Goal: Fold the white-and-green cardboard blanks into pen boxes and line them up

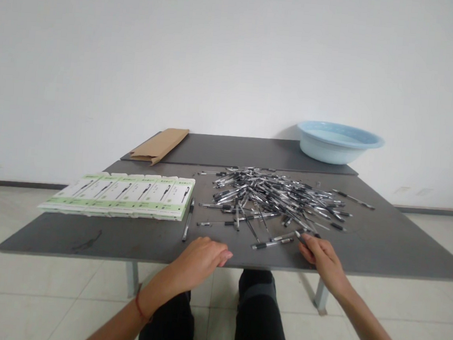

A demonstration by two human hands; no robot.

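My right hand (324, 260) pinches a pen (299, 236) between thumb and fingers at the near side of a large pile of clear-barrelled pens with black grips (272, 195). At the table's front edge rests my left hand (203, 259), its fingers curled in, with nothing seen sticking out of it. Beyond that hand, a single pen (188, 219) lies apart from the pile, beside the row of boxes. Another loose pen (272, 243) lies just left of my right hand.
Several white and green pen boxes (119, 195) lie in a row on the left of the grey table (394, 243). A brown paper bag (161, 144) lies at the back left. At the back right stands a light blue basin (331, 150), near the wall.
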